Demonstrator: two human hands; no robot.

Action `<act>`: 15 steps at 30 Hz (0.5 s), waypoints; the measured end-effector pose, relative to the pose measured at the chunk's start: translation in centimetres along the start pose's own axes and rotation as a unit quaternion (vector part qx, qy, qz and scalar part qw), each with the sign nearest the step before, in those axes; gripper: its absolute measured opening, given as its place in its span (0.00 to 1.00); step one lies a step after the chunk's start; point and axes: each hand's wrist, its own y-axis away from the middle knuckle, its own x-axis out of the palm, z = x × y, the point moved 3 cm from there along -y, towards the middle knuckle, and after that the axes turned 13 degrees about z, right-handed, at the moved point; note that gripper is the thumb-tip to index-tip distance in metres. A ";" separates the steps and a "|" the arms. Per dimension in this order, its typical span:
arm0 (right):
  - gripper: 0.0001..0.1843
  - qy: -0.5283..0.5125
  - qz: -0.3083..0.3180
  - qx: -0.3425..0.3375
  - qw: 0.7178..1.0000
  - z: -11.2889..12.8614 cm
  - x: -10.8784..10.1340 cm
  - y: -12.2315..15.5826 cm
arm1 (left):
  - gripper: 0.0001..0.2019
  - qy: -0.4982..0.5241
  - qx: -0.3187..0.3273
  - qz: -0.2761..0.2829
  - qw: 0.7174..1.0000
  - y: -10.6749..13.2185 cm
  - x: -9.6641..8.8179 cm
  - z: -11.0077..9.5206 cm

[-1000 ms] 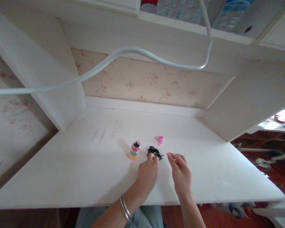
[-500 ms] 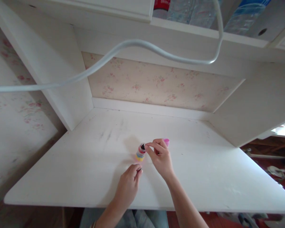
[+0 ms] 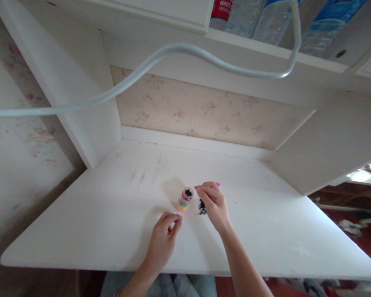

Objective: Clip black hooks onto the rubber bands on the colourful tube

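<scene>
Jar (image 3: 185, 200) upright, mouth upward

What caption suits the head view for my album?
Left hand and right hand near an open jar of black bits, black pile alongside, white desk below.

Desk (image 3: 111, 222): a white top, grey smudges (image 3: 142, 176) toward its back left
Jar (image 3: 185, 199): upright on the white, open-mouthed, dark bits showing inside
Black pieces (image 3: 202, 207): a small loose heap just right of the jar, partly hidden
Pink object (image 3: 218, 185): beyond the heap, mostly covered from here
</scene>
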 end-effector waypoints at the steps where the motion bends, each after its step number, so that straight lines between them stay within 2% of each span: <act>1: 0.12 -0.002 0.000 -0.001 1.000 -0.2 -0.1 0.3 | 0.14 0.007 0.000 -0.005 1.000 0.0 -0.2 -0.2; 5: 0.13 -0.021 -0.004 0.005 1.000 -1.7 -0.2 1.8 | 0.12 0.010 0.025 -0.020 0.999 -0.5 -1.5 -2.5; 11: 0.17 -0.060 -0.055 0.073 0.994 -5.4 -1.1 4.7 | 0.09 -0.059 0.119 -0.062 0.989 -2.7 -3.5 -6.8; 15: 0.19 -0.059 -0.092 0.106 0.988 -7.1 -2.1 6.6 | 0.11 -0.092 0.122 -0.079 0.985 -4.4 -3.8 -7.6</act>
